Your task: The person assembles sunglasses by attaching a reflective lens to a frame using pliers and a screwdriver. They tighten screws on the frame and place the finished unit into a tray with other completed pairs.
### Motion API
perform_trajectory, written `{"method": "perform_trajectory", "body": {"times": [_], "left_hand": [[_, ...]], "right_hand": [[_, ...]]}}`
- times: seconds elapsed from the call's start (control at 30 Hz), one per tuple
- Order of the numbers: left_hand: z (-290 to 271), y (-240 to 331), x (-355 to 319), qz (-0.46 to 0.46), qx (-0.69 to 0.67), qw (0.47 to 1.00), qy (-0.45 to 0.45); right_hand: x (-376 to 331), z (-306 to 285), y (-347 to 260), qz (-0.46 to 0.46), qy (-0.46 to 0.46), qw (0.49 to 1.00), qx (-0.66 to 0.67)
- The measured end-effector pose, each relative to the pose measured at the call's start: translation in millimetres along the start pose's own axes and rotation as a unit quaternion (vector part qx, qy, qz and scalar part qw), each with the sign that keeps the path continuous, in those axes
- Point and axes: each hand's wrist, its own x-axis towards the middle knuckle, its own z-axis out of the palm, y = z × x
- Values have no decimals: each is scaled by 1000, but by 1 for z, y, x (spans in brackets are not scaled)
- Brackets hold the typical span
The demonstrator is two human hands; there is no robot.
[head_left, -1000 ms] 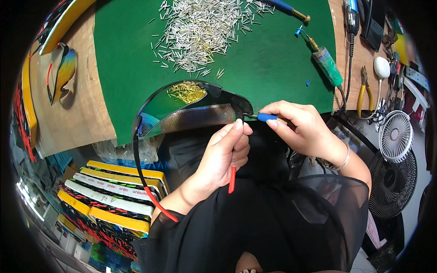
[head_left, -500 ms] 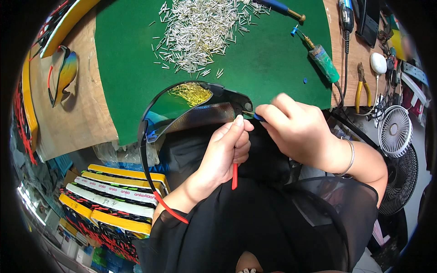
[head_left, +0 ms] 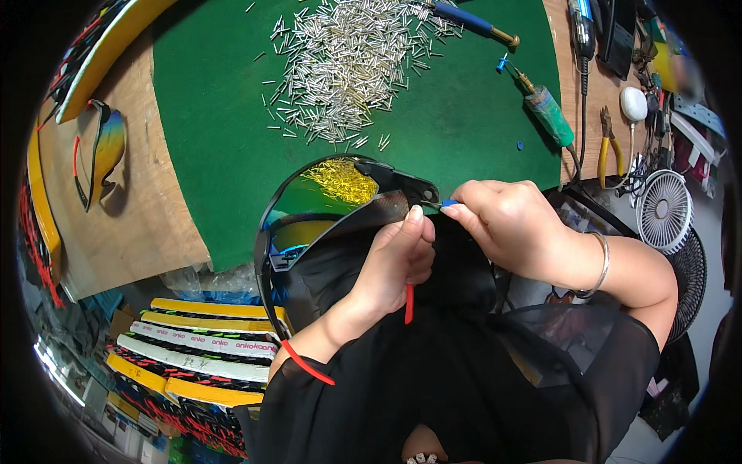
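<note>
My left hand is closed round one temple of a pair of black wraparound sunglasses, its thumb near the hinge. Below the fist a red temple tip sticks out; the other red tip lies across my left forearm. The mirrored lens reflects the metal pins in yellow. Between the thumb and fingers of my right hand is a small blue-ended tool. Its thin metal shaft meets the frame at the hinge; my fingers hide the rest of the tool.
On the green mat lies a pile of silver pins. To its right are a blue-handled tool, a green-handled tool and yellow pliers. More sunglasses lie left. White fan stands right; stacked glasses trays stand lower left.
The sunglasses and both hands sit slightly farther right and lower in the picture, and the head view has shifted a little. Both grips look the same, with the tool's shaft still at the hinge.
</note>
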Motion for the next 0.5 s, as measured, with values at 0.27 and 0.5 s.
{"method": "perform_trajectory", "body": {"times": [0.27, 0.5], "left_hand": [[0, 5, -2, -19, -3, 1000, -20], [0, 5, -1, -48, -19, 998, -21]], "right_hand": [[5, -11, -6, -71, -30, 992, -97], [3, -10, -11, -60, -37, 993, -98]]}}
